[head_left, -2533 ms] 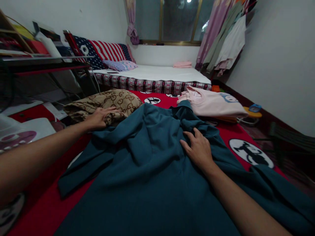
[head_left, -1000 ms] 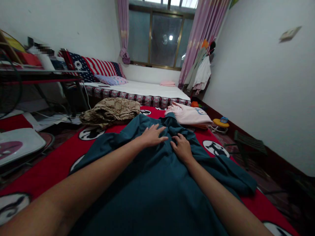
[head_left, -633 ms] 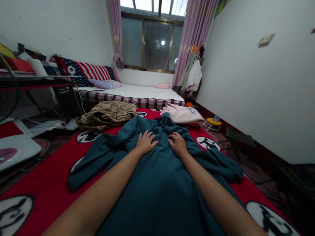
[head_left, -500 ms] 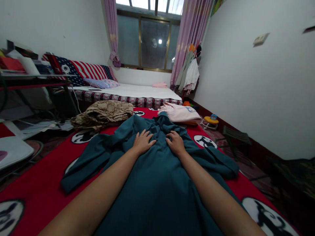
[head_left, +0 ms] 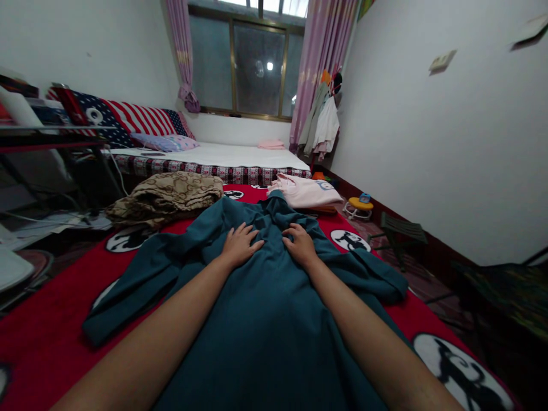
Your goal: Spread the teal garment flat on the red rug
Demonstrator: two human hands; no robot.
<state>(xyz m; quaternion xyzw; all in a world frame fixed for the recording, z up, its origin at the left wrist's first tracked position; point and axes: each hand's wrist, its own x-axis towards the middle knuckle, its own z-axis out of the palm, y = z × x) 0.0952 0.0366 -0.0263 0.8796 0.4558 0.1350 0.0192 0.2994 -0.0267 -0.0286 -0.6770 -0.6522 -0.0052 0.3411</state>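
Observation:
A dark teal long-sleeved garment is spread out with its collar at the far end and its sleeves out to both sides. The cloth has wrinkles around the chest. On its left chest rests my left hand, palm down with fingers spread. My right hand lies on the right chest, fingers a little bent and apart, with no cloth visibly gripped. Under the garment is a red blanket with black-and-white round prints.
A rumpled brown patterned cloth lies beyond the left sleeve, and folded pink clothing beyond the collar. Farther back stands a bed. To the right are a folding stool and a small yellow stool; a cluttered desk is at left.
The view has turned slightly to the right, so the scene sits farther left. Both hands remain on the garment in nearly the same places, and the cloth looks almost unchanged.

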